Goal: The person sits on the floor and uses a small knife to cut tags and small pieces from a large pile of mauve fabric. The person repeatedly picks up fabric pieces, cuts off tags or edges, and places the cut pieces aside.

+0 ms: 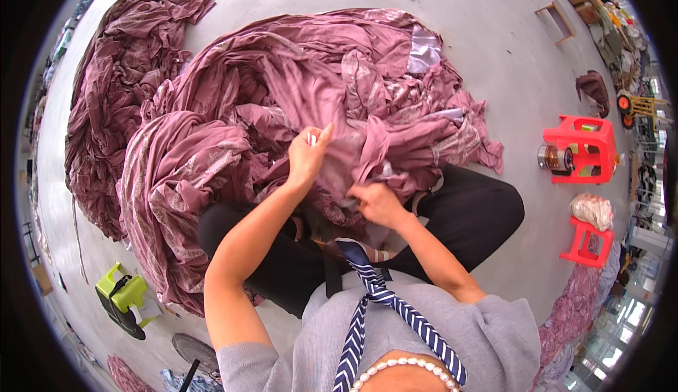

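Pinching mauve fabric [296, 92]: left hand [307, 157] | right hand [379, 203]: cannot tell | fabric between, beyond

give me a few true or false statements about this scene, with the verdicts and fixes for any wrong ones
1. The left hand and the right hand are both at the mauve fabric. True.
2. The larger red stool is on the person's left. False: it is on the person's right.
3. The person wears a necklace of white beads. True.
4. The person's trousers are white. False: they are black.
5. The tie-like scarf at the person's front is striped in navy and white. True.
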Motion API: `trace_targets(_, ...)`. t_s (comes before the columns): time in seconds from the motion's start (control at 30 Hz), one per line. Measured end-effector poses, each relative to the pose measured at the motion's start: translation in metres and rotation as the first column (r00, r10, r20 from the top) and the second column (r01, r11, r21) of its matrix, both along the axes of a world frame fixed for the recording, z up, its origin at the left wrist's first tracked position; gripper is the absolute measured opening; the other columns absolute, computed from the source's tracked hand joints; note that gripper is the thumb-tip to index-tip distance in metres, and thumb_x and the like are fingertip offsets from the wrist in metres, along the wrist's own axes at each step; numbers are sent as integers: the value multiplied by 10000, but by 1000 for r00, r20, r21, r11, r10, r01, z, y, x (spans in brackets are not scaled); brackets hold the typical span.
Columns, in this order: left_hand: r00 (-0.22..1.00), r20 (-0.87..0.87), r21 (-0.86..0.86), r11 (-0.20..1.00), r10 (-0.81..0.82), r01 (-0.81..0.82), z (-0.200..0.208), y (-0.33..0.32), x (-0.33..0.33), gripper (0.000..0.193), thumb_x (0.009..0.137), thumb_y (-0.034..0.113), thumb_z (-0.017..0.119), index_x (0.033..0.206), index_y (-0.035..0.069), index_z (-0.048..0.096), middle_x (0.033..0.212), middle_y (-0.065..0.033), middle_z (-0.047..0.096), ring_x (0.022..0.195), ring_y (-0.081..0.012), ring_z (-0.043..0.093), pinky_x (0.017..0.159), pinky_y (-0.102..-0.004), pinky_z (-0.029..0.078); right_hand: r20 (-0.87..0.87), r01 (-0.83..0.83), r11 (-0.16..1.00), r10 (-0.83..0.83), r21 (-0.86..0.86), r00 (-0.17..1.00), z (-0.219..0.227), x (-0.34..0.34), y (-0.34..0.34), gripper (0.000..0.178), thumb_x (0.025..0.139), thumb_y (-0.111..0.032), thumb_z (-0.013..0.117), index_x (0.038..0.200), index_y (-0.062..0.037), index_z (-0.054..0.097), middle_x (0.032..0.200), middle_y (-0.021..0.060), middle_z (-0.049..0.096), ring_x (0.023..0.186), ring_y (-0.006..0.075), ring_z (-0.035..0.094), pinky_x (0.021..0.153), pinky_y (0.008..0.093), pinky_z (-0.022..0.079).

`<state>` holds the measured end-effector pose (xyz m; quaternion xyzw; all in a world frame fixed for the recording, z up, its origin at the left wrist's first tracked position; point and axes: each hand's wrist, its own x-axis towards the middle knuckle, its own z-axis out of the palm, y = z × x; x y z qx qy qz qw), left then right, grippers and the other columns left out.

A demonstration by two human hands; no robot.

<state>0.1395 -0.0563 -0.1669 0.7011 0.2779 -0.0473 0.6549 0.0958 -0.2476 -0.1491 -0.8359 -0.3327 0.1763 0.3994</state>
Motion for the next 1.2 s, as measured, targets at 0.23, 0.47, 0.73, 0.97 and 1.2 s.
trace_targets(0.23, 958, -7, 316, 909, -286, 273, -1, -9, -14, 246, 794, 256, 687, 769, 26, 602, 584, 32, 516, 552, -37, 439, 503, -219, 368, -167, 315, 948, -319, -48, 933, -20, -46, -33, 183, 727, -103, 657, 890, -34, 610, 733, 148, 599, 614, 243, 608, 573, 321, 469)
trace_targets(0.47, 982, -31, 86, 979, -185, 187, -2, 0, -9, 308, 811, 337, 663, 764, 39, 602, 550, 3, 514, 493, -64, 456, 460, -243, 365, -172, 617, 541, -657, 571, 734, 97, 28, -79, 108, 824, 32, 579, 917, -20, 562, 905, 42, 573, 627, 55, 495, 539, 183, 412)
trace_targets(0.73, 972, -90, -63, 976, -216, 210, 9, -6, -10, 299, 823, 355, 644, 771, 63, 605, 538, 11, 510, 446, -58, 407, 415, -219, 300, 330, 507, 856, -510, 102, 795, 15, 12, -56, 222, 662, 49, 620, 864, -35, 580, 866, 117, 599, 733, 281, 603, 651, 335, 484)
trace_targets(0.97, 930, -156, 34, 940, -332, 341, 0, -11, -16, 281, 795, 302, 648, 767, 23, 638, 539, -15, 562, 511, -78, 506, 511, -241, 397, 196, 301, 924, -259, -234, 946, -55, -46, -38, 153, 671, -44, 573, 820, -73, 595, 795, 128, 566, 707, 337, 593, 615, 430, 483)
trace_targets(1.2, 901, -125, 95, 899, -415, 427, -9, -11, -17, 279, 810, 297, 624, 769, 21, 634, 541, -23, 567, 517, -78, 525, 512, -243, 404, -10, 429, 903, -429, -5, 903, -50, -19, -41, 194, 708, -90, 659, 902, -76, 646, 849, 117, 626, 775, 279, 629, 670, 354, 494)
